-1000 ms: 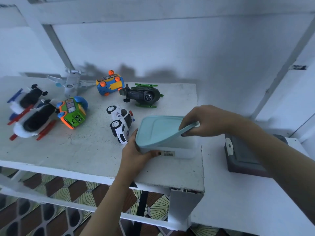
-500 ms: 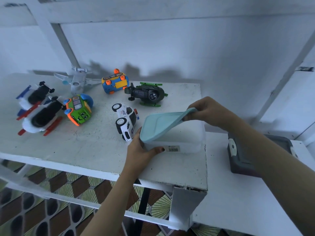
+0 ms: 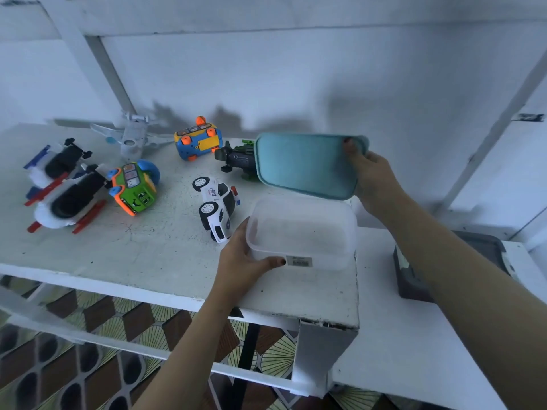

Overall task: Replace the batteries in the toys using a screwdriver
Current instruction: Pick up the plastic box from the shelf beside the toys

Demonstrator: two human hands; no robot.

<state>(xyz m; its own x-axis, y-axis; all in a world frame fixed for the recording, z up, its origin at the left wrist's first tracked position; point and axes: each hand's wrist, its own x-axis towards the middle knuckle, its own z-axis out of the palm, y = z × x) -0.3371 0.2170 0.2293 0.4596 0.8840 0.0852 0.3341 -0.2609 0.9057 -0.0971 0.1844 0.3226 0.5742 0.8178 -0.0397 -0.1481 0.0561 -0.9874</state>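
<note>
Toys first, L end of bench [image 3: 148, 261]: two jets [image 3: 59, 193] side by side, plane [image 3: 133, 137] behind, bus [image 3: 134, 189] just R of jets, blue car [image 3: 196, 142] at back w/ yellow panel up, police car [image 3: 217, 208] mid-bench, seemingly on its side, copter [image 3: 235, 161] behind it, partly hidden by lid. None in either hand. No screwdriver, no batteries in view.

L hand [image 3: 242, 258]: wrapped round near-L corner of box [image 3: 302, 235], thumb along front wall, fingers up L wall, close to police car; pinning box to bench.

Box: clear, open, long axis L-R, at R end of bench, R wall close to bench edge, front wall set back from front edge. Inside pale and blurred; contents not readable.

Lid [image 3: 305, 167]: teal, fully off, tilted up above and behind box, long axis L-R like box.

R hand [image 3: 376, 182]: pinching lid's R end, thumb on near face, fingers behind.

Likely step: opening box, prob. for tools/cells. Next, prob.: lid down somewhere, then R hand into box. R hand nearer open mouth, from above; L hand busy w/ holding.

Room: narrow free strip of bench in front of box; wide lower white top [image 3: 399, 335] to R, grey case [image 3: 420, 270] further R on it.

Risks: lid's L end swinging into copter; box sliding off R edge if L grip released.
</note>
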